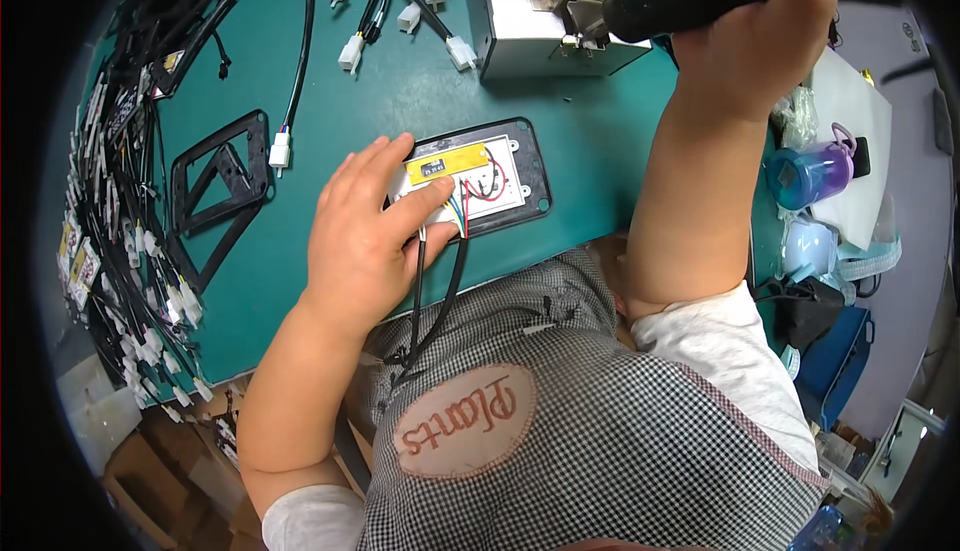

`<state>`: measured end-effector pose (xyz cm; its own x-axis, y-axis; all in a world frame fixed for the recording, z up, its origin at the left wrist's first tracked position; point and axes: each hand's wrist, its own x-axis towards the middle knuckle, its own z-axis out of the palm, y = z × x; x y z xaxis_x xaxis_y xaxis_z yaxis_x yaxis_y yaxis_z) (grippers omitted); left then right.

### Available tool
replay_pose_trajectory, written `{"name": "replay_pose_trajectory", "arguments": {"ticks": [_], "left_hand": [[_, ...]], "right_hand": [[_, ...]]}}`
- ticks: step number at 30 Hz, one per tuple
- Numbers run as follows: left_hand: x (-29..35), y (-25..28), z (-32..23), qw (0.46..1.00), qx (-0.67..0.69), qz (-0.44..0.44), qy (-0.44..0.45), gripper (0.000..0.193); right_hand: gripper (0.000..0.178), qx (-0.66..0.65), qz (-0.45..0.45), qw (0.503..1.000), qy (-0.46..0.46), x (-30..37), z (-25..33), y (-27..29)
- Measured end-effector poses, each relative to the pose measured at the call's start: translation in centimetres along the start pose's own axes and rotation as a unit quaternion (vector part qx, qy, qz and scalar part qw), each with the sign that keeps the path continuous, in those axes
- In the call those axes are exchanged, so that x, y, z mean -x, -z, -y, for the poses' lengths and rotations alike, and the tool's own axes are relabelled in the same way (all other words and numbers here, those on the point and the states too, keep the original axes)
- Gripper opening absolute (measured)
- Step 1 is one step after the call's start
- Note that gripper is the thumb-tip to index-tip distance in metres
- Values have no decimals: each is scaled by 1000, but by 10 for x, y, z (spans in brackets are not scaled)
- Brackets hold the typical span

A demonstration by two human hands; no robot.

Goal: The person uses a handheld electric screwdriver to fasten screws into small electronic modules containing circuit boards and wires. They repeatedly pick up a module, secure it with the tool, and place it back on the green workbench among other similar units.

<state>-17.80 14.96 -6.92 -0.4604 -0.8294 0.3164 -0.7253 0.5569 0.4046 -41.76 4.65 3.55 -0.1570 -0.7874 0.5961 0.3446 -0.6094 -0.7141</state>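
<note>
My left hand point(372, 231) lies flat on a white rectangular module point(500, 186) with a yellow label, seated in a black frame point(538, 176) on the green table mat. Its thumb presses where red, blue and yellow wires leave the module. Two black cables point(432, 301) run from there over the table edge toward my checked apron. My right hand point(745, 21) is raised at the top right, shut on a black cylindrical tool handle point(680, 1) that points left over a grey metal box point(530, 21).
An empty black frame point(215, 191) lies to the left. Bundles of black cables with white connectors point(120, 251) line the left edge and the top. A blue and purple bottle point(815, 173) and bags stand to the right, off the green mat point(330, 271).
</note>
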Motion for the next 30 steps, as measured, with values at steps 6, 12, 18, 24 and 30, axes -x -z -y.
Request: {"name": "replay_pose_trajectory", "arguments": {"ticks": [6, 12, 18, 24, 30], "left_hand": [[3, -5, 4, 1000, -3, -20, -3, 41], [3, -5, 4, 1000, 0, -13, -8, 44], [3, -4, 4, 1000, 6, -13, -7, 45], [5, -2, 2, 1000, 5, -11, 1, 43], [5, -1, 2, 1000, 11, -16, 7, 42]], "right_hand": [[49, -95, 35, 993, -63, 27, -10, 1], [57, -110, 37, 987, -114, 62, -17, -1], [59, -61, 21, 990, -127, 68, -30, -2], [56, -33, 163, 980, -113, 70, -33, 1], [57, -35, 211, 974, -74, 72, -40, 1]]}}
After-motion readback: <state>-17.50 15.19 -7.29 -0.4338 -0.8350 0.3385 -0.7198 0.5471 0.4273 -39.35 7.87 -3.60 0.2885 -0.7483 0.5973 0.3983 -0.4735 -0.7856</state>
